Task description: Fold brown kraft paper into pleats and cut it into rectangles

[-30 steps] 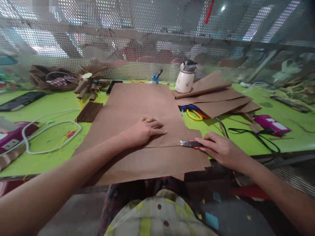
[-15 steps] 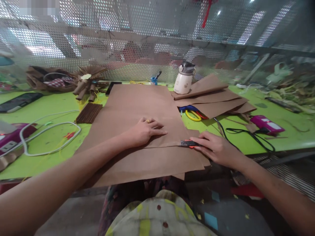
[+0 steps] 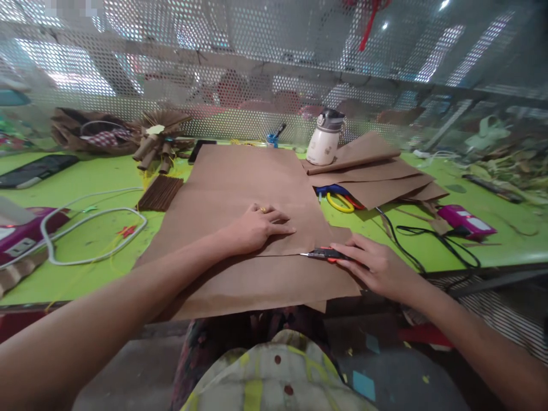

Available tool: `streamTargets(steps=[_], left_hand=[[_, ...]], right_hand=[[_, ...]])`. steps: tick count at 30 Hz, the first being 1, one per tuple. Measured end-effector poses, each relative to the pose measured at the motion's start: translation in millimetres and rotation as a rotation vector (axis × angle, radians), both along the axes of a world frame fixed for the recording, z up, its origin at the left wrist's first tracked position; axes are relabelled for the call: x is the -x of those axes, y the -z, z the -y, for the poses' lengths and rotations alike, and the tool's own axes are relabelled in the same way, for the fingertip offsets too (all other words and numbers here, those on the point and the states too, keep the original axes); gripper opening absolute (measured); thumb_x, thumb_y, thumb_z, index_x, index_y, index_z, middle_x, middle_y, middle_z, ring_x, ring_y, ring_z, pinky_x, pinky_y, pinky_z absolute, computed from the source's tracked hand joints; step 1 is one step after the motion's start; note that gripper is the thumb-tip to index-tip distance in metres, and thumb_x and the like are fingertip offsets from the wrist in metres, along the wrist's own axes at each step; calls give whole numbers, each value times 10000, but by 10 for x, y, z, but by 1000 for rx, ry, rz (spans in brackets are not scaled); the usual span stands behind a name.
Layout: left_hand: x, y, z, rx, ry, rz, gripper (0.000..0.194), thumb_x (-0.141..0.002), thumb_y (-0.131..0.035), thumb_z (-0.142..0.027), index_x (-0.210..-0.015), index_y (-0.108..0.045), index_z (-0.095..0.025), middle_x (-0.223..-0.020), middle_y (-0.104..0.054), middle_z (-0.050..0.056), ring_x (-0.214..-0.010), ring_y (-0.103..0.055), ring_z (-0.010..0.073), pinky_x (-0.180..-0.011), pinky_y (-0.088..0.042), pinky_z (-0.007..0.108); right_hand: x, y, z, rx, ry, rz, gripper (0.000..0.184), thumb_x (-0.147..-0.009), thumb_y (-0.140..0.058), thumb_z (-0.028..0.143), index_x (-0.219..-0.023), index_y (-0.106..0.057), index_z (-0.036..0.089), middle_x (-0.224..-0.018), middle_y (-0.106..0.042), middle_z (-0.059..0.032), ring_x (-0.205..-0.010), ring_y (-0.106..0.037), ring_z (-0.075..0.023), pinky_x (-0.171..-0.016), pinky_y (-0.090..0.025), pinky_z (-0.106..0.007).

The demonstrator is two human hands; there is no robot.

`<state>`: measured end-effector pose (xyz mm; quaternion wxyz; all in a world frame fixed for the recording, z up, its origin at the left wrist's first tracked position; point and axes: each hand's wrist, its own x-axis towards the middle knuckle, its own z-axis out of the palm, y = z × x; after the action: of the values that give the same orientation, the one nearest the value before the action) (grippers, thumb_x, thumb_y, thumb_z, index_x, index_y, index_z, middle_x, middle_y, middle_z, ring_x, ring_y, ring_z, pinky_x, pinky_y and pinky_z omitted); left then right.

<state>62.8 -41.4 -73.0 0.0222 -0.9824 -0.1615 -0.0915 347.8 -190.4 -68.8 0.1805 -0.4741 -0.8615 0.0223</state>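
A large sheet of brown paper [image 3: 240, 188] lies folded on the green table [image 3: 85, 240], with a fold edge running left to right in front of me. My left hand [image 3: 257, 228] rests flat on the paper just above that fold, fingers stretched out, a ring on one finger. My right hand [image 3: 377, 265] grips a red and black utility knife [image 3: 319, 254] low against the paper. The knife's blade points left along the fold edge, a little right of my left fingertips.
More brown paper sheets [image 3: 377, 177] lie at the right, with yellow-handled scissors [image 3: 340, 201] beside them. A white bottle [image 3: 325, 140], a black cable [image 3: 428, 240], a pink device [image 3: 466, 221], a white cable [image 3: 85, 228], dark sticks [image 3: 160, 193] and paper rolls [image 3: 152, 149] stand around. A perforated screen closes the back.
My right hand has slid the knife leftward along the fold edge, closer to my left hand. The left hand has stayed pressed on the paper.
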Motion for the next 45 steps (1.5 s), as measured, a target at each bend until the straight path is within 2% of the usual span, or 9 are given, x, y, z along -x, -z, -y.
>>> streamTargets(steps=[6,12,19,25,32,40,45], left_hand=[[0,50,-22,-5,8,22,400,-956,-341,-232,-1274,-537,-376,-1298,-550,52,-1126,-445,238,-868,-268,389],[3,12,9,-7,-1,-3,407,-942,-363,-208,-1277,-534,-362,-1309,-539,54,-1125,-442,247,-846,-271,386],[5,-16,50,12,-15,-1,390,-957,-345,-232,-1267,-545,-362,-1288,-551,50,-1111,-443,239,-860,-274,385],[9,-24,60,18,-22,-3,405,-948,-350,-221,-1278,-534,-367,-1295,-544,46,-1121,-438,247,-859,-278,386],[14,-31,71,15,-11,-2,396,-951,-350,-229,-1277,-539,-352,-1288,-552,56,-1118,-445,239,-874,-273,386],[11,-17,61,9,-29,-8,399,-956,-337,-241,-1279,-533,-370,-1305,-537,43,-1105,-443,238,-848,-272,374],[17,9,50,-4,-26,-9,412,-954,-331,-229,-1289,-521,-376,-1318,-527,40,-1093,-442,232,-826,-274,367]], right_hand=[[-73,-5,94,-2,16,-8,346,-932,-465,248,-1263,-560,203,-935,-597,-94,-814,-604,-179,-718,-520,-307],[128,10,-26,24,-12,-42,349,-933,-467,267,-1256,-562,175,-920,-579,-98,-818,-587,-182,-719,-519,-316],[104,-13,-14,57,-31,-66,334,-938,-463,249,-1253,-561,194,-900,-573,-77,-794,-597,-161,-706,-518,-288],[254,-45,-116,44,-49,-35,328,-937,-458,282,-1228,-589,203,-912,-581,-89,-815,-593,-181,-726,-522,-323],[209,-12,-5,64,-18,-107,320,-934,-469,268,-1220,-593,193,-910,-606,-82,-795,-616,-167,-713,-530,-290],[476,-55,-86,67,8,-91,296,-939,-456,312,-1121,-652,184,-895,-609,-90,-769,-609,-179,-709,-523,-323],[424,-58,-22,102,1,-119,299,-942,-452,303,-1153,-642,208,-884,-633,-74,-750,-624,-166,-680,-533,-298]])
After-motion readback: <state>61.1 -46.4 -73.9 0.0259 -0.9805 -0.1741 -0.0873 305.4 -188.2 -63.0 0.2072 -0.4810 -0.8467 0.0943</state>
